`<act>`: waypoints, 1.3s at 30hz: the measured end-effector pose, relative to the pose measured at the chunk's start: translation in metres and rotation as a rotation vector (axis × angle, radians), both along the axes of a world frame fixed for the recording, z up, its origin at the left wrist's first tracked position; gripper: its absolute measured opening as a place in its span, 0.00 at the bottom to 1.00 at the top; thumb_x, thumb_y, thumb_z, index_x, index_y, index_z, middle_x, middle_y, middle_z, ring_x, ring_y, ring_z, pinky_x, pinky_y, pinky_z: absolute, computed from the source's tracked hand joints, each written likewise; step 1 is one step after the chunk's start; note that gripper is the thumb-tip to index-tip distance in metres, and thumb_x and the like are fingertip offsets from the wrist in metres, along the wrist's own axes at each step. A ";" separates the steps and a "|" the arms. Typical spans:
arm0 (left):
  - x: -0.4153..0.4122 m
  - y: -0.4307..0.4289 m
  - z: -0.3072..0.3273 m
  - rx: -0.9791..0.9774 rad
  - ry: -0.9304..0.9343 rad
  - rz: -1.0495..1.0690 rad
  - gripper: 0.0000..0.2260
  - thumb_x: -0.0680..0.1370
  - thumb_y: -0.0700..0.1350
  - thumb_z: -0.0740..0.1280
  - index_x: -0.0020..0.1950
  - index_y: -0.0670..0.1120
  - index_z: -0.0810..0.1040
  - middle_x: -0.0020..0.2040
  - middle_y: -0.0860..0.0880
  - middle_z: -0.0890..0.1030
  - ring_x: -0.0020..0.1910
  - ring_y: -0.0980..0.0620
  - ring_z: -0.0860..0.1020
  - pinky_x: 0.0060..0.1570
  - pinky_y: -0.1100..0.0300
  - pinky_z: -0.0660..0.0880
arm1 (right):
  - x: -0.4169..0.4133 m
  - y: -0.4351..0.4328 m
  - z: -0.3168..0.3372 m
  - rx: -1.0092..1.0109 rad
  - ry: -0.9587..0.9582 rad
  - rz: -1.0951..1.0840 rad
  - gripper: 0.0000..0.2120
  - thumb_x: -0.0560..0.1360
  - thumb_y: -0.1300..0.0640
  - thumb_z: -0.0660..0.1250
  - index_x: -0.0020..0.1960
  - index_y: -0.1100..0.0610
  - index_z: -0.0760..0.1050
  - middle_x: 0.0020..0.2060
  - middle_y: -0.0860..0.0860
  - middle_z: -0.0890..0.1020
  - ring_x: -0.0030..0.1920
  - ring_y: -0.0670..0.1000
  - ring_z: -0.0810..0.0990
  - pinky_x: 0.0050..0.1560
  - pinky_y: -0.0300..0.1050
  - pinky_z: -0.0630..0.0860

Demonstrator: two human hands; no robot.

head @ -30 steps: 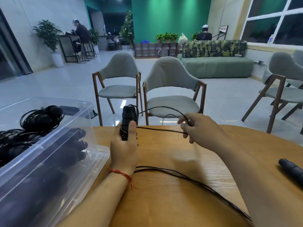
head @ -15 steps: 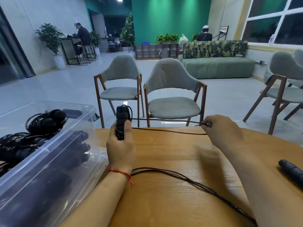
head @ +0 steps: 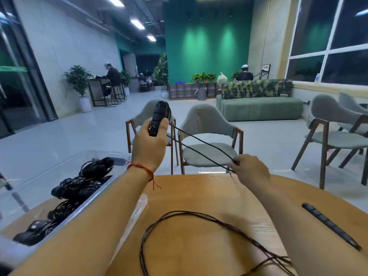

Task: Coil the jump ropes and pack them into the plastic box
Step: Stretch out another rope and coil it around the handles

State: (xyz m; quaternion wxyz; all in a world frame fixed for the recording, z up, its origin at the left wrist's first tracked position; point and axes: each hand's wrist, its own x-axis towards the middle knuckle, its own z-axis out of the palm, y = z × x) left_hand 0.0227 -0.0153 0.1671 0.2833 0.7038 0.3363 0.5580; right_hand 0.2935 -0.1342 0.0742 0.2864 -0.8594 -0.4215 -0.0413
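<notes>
My left hand (head: 149,145) grips a black jump rope handle (head: 159,117) upright, raised above the table's far edge, with cord wound round it. Two strands of thin black cord (head: 201,148) run from the handle down to my right hand (head: 250,171), which pinches them. More of the cord (head: 199,216) lies in a loose loop on the wooden table (head: 199,246). The clear plastic box (head: 59,162) stands at the left with several coiled black ropes (head: 79,188) inside.
Another black handle (head: 330,226) lies on the table at the right. Beyond the table stand grey chairs (head: 207,134) on a shiny floor, with a green sofa (head: 260,104) further back. People sit far off at the back.
My left hand has lifted the handle higher and away from the table. My right hand has dropped lower with the cord. The head view has tilted upward.
</notes>
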 end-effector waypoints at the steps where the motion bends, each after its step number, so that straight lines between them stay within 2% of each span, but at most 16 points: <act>1: -0.007 0.004 0.010 0.008 0.039 0.015 0.12 0.85 0.61 0.64 0.52 0.53 0.78 0.41 0.48 0.82 0.41 0.46 0.81 0.38 0.55 0.76 | -0.005 -0.004 0.008 0.024 -0.002 0.003 0.13 0.82 0.46 0.67 0.42 0.50 0.81 0.37 0.49 0.82 0.40 0.55 0.80 0.36 0.48 0.75; 5: -0.048 0.012 0.043 0.066 0.232 0.088 0.15 0.84 0.61 0.65 0.54 0.50 0.79 0.42 0.48 0.81 0.43 0.45 0.80 0.38 0.56 0.72 | -0.010 -0.027 0.047 0.045 -0.057 -0.069 0.08 0.78 0.48 0.70 0.43 0.50 0.83 0.40 0.49 0.83 0.43 0.57 0.80 0.36 0.44 0.70; 8: -0.085 0.018 0.058 0.123 0.343 0.171 0.11 0.84 0.60 0.66 0.55 0.53 0.78 0.41 0.51 0.79 0.40 0.52 0.76 0.36 0.57 0.68 | -0.009 -0.045 0.070 0.011 -0.069 -0.092 0.06 0.78 0.48 0.71 0.44 0.48 0.84 0.42 0.48 0.84 0.43 0.56 0.81 0.39 0.45 0.75; 9: -0.099 0.024 0.060 0.122 0.368 0.207 0.11 0.83 0.60 0.66 0.54 0.54 0.78 0.41 0.51 0.80 0.40 0.52 0.76 0.36 0.57 0.68 | -0.007 -0.051 0.074 -0.005 -0.068 -0.094 0.06 0.79 0.48 0.71 0.45 0.47 0.84 0.42 0.48 0.84 0.43 0.55 0.82 0.39 0.45 0.75; 12: -0.149 0.045 0.069 0.090 0.425 0.340 0.13 0.83 0.61 0.66 0.53 0.52 0.80 0.41 0.46 0.81 0.43 0.41 0.78 0.41 0.52 0.71 | 0.003 -0.077 0.086 -0.029 -0.042 -0.134 0.05 0.77 0.49 0.73 0.44 0.48 0.84 0.39 0.47 0.83 0.40 0.52 0.81 0.39 0.45 0.77; 16: -0.218 0.074 0.068 0.007 0.481 0.510 0.16 0.83 0.61 0.66 0.55 0.50 0.82 0.44 0.42 0.81 0.44 0.38 0.78 0.45 0.50 0.73 | 0.018 -0.110 0.093 -0.043 0.005 -0.165 0.09 0.75 0.42 0.78 0.41 0.45 0.83 0.38 0.45 0.84 0.40 0.50 0.81 0.41 0.48 0.82; 19: -0.245 0.082 0.061 -0.030 0.503 0.572 0.16 0.82 0.61 0.65 0.56 0.50 0.82 0.43 0.43 0.81 0.43 0.39 0.77 0.45 0.50 0.73 | 0.018 -0.127 0.100 -0.016 0.005 -0.184 0.12 0.74 0.38 0.78 0.41 0.46 0.83 0.37 0.45 0.84 0.40 0.50 0.80 0.36 0.43 0.74; 22: -0.243 0.076 0.050 -0.032 0.551 0.602 0.15 0.82 0.62 0.65 0.54 0.51 0.79 0.41 0.45 0.80 0.42 0.40 0.78 0.45 0.49 0.76 | 0.016 -0.132 0.104 0.001 -0.018 -0.212 0.15 0.75 0.37 0.77 0.39 0.47 0.83 0.36 0.47 0.84 0.39 0.52 0.80 0.35 0.42 0.70; 26: -0.223 0.062 0.029 0.012 0.676 0.598 0.14 0.82 0.64 0.64 0.56 0.55 0.74 0.43 0.46 0.80 0.43 0.40 0.79 0.43 0.48 0.77 | 0.001 -0.129 0.110 0.038 -0.060 -0.131 0.20 0.79 0.36 0.72 0.36 0.49 0.83 0.32 0.49 0.83 0.37 0.53 0.80 0.33 0.43 0.69; 28: -0.221 0.060 0.023 0.008 0.677 0.584 0.15 0.82 0.64 0.63 0.57 0.54 0.74 0.44 0.45 0.80 0.42 0.40 0.79 0.42 0.48 0.78 | -0.003 -0.133 0.114 0.011 -0.018 -0.117 0.23 0.81 0.35 0.68 0.37 0.50 0.85 0.31 0.52 0.83 0.36 0.55 0.82 0.32 0.44 0.71; 30: -0.229 0.063 0.021 -0.009 0.675 0.610 0.16 0.82 0.64 0.63 0.58 0.53 0.75 0.43 0.45 0.80 0.42 0.40 0.79 0.42 0.47 0.78 | 0.004 -0.138 0.120 0.019 0.083 -0.109 0.22 0.81 0.36 0.70 0.38 0.50 0.87 0.33 0.52 0.84 0.37 0.55 0.82 0.34 0.45 0.73; 32: -0.239 0.064 0.018 -0.019 0.690 0.630 0.14 0.83 0.63 0.63 0.59 0.53 0.75 0.43 0.45 0.80 0.41 0.40 0.79 0.42 0.48 0.77 | 0.012 -0.145 0.127 0.138 0.306 -0.082 0.18 0.79 0.41 0.75 0.40 0.54 0.88 0.40 0.54 0.87 0.40 0.53 0.80 0.38 0.47 0.73; 34: -0.246 0.062 0.015 -0.019 0.697 0.637 0.12 0.84 0.61 0.63 0.59 0.54 0.76 0.42 0.46 0.80 0.41 0.40 0.79 0.41 0.48 0.75 | 0.018 -0.150 0.128 0.199 0.485 -0.082 0.17 0.77 0.44 0.78 0.43 0.58 0.88 0.46 0.54 0.87 0.41 0.52 0.75 0.36 0.48 0.69; 36: -0.250 0.060 0.012 -0.033 0.701 0.629 0.10 0.84 0.59 0.63 0.58 0.55 0.76 0.41 0.47 0.79 0.41 0.41 0.78 0.41 0.49 0.75 | 0.024 -0.154 0.125 0.215 0.556 -0.095 0.18 0.74 0.44 0.81 0.43 0.60 0.86 0.47 0.53 0.86 0.44 0.54 0.74 0.39 0.50 0.70; 38: -0.253 0.057 0.009 -0.052 0.695 0.617 0.09 0.84 0.58 0.63 0.57 0.55 0.76 0.40 0.49 0.79 0.41 0.42 0.78 0.41 0.50 0.74 | 0.033 -0.155 0.123 0.335 0.569 -0.162 0.19 0.72 0.44 0.82 0.43 0.61 0.84 0.45 0.55 0.84 0.48 0.57 0.77 0.45 0.53 0.73; 39: -0.254 0.057 0.008 -0.060 0.696 0.618 0.08 0.84 0.58 0.63 0.56 0.55 0.76 0.40 0.49 0.79 0.40 0.42 0.78 0.41 0.50 0.74 | 0.036 -0.156 0.124 0.404 0.562 -0.210 0.20 0.71 0.44 0.83 0.44 0.61 0.84 0.43 0.56 0.83 0.45 0.58 0.77 0.44 0.52 0.74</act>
